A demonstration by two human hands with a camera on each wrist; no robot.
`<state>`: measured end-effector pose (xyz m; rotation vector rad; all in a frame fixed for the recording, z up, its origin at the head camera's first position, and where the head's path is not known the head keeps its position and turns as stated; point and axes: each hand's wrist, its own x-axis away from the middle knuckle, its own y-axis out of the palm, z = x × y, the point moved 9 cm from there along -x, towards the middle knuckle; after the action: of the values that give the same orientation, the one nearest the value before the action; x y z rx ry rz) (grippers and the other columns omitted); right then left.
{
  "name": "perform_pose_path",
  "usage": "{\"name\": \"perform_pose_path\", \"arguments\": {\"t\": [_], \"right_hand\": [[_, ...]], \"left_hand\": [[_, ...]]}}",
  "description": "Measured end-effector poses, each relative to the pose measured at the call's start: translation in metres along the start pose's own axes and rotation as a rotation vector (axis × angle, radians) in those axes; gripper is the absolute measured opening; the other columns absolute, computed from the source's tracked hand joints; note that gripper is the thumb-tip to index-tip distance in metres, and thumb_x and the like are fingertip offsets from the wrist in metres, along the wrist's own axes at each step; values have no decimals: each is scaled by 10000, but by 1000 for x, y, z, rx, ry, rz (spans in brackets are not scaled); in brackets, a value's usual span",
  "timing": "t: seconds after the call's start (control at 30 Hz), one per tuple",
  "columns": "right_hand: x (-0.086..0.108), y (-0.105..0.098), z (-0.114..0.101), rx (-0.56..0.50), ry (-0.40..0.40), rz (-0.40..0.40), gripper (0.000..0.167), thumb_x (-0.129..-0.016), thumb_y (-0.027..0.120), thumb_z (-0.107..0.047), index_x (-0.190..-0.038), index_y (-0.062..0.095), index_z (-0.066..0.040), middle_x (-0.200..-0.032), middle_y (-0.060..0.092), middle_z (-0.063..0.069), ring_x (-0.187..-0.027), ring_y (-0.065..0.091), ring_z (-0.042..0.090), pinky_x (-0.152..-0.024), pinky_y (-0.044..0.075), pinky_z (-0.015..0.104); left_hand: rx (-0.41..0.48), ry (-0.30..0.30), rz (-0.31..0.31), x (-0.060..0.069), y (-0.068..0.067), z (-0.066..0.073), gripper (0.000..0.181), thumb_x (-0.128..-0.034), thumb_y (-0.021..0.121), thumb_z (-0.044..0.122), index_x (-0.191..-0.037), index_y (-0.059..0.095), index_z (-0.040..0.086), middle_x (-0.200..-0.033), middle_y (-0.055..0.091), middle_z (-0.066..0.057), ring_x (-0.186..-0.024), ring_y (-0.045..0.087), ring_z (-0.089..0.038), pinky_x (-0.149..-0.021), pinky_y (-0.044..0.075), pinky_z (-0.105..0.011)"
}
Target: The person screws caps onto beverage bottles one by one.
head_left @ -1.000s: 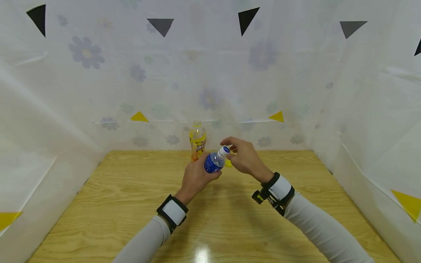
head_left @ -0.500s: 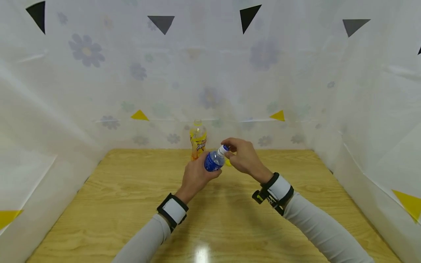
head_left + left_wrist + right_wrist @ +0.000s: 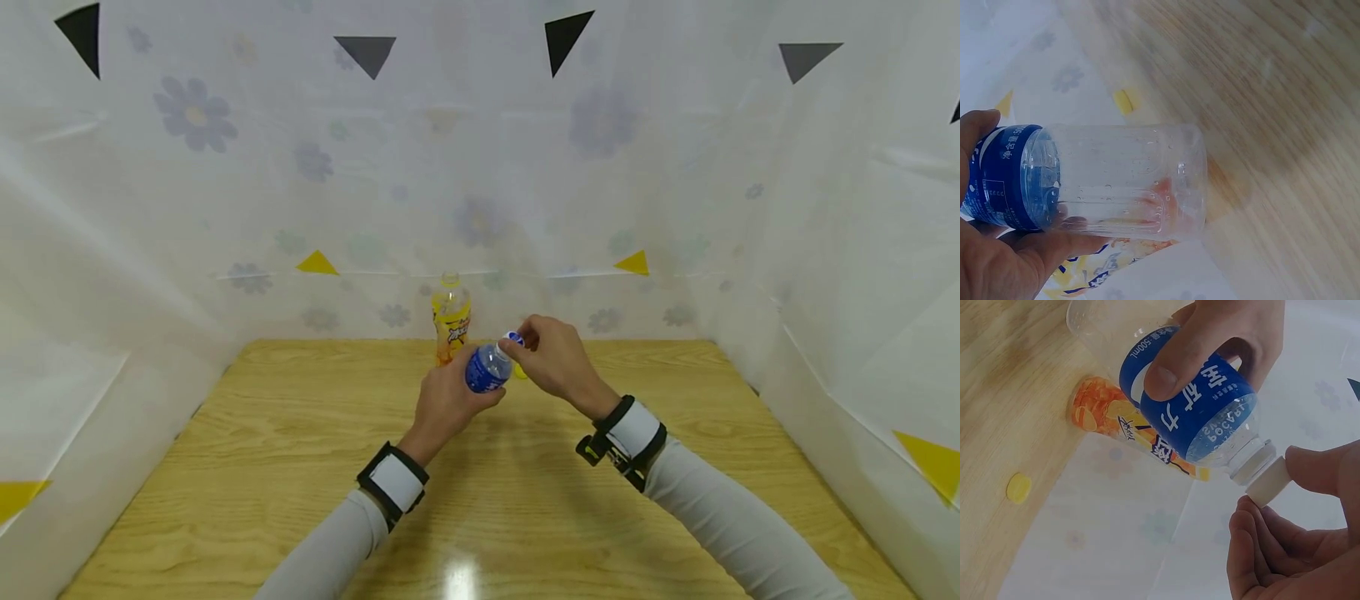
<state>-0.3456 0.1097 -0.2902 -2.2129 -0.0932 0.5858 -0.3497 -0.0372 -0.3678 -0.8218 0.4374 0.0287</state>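
My left hand (image 3: 447, 404) grips a clear bottle with a blue label (image 3: 485, 372) round its body, tilted with its neck toward my right hand (image 3: 558, 361). Thumb and fingers of the right hand (image 3: 1310, 531) pinch the white cap (image 3: 1269, 482) at the bottle's mouth; the right wrist view shows the cap tipped against the neck. In the left wrist view the bottle's lower part (image 3: 1129, 181) is transparent, with droplets on it. Behind the left hand stands an uncapped bottle with a yellow and orange label (image 3: 452, 327).
A yellow cap (image 3: 1019, 488) lies on the wooden table (image 3: 300, 433), partly hidden behind the right hand in the head view. White flowered sheeting (image 3: 480, 167) with black, grey and yellow triangles surrounds the table at the back and sides.
The right hand's fingers have closed round the white cap, and the cap's top has turned in them. The left hand and both bottles have hardly moved.
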Motion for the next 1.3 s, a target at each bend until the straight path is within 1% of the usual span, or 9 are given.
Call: {"name": "perform_pose_path", "arguments": {"t": [0.13,0.23,0.4,0.47,0.53,0.67,0.8,1.1,1.3], "right_hand": [[0,1,0,-1,0,-5,271,-973,685,-332,-987,678,-62,-909,695,80,-775,650,190,-633,521,322],[0,1,1,12,15,-20,299,-978,675,-348,-1019,678,-51,-940,703,100,-812,665,224,-664,541,357],[1,3,2,27,70,-80,502,-959,682,-413,-1261,622,-16,-1153,699,188,-1048,679,344,-816,573,472],[1,3,1,23,69,-94,547,-951,696,-373,-1351,575,-20,-1243,671,214,-1132,655,388,-873,563,507],[1,3,-1,7,54,-97,512,-950,696,-269,-1387,562,-39,-1295,654,212,-1169,640,403,-908,552,521],[2,1,-8,-18,-8,-77,402,-941,642,-45,-1343,619,-62,-1310,662,174,-1148,652,386,-933,546,517],[3,0,-10,-38,-48,-61,352,-938,608,39,-1270,670,-59,-1236,699,151,-1078,689,352,-891,568,492],[3,1,-10,-47,-58,-57,333,-938,608,39,-1254,675,-46,-1163,717,146,-1013,708,321,-837,584,464],[0,2,-8,-32,-30,-63,278,-962,646,-74,-1233,676,-20,-1091,722,131,-912,690,258,-747,575,395]], "left_hand": [[3,-1,0,1,0,0,687,-786,868,404,-1367,575,182,-1142,729,-104,-978,723,-269,-801,584,-441],[2,-2,0,1,0,1,683,-788,867,403,-1365,575,182,-1139,730,-105,-975,724,-269,-797,585,-439],[3,-7,0,1,1,0,674,-787,872,383,-1360,579,182,-1131,732,-102,-968,725,-268,-792,586,-436],[2,-9,0,0,1,-1,679,-788,872,385,-1365,578,180,-1135,732,-102,-969,724,-270,-795,587,-435],[0,-9,0,0,1,-1,691,-786,871,394,-1373,577,176,-1144,730,-104,-976,724,-273,-802,587,-437],[-1,-13,-2,0,1,-2,718,-783,871,400,-1392,567,173,-1167,723,-110,-994,720,-279,-814,584,-448],[5,-20,-5,0,1,-3,720,-786,867,400,-1399,560,176,-1173,721,-112,-999,720,-279,-812,584,-448],[8,-16,-6,1,1,-3,709,-792,863,400,-1397,559,190,-1161,722,-106,-978,722,-273,-787,586,-440],[11,-11,6,0,0,-3,696,-787,871,384,-1385,568,196,-1142,724,-103,-958,723,-269,-770,584,-437]]}}
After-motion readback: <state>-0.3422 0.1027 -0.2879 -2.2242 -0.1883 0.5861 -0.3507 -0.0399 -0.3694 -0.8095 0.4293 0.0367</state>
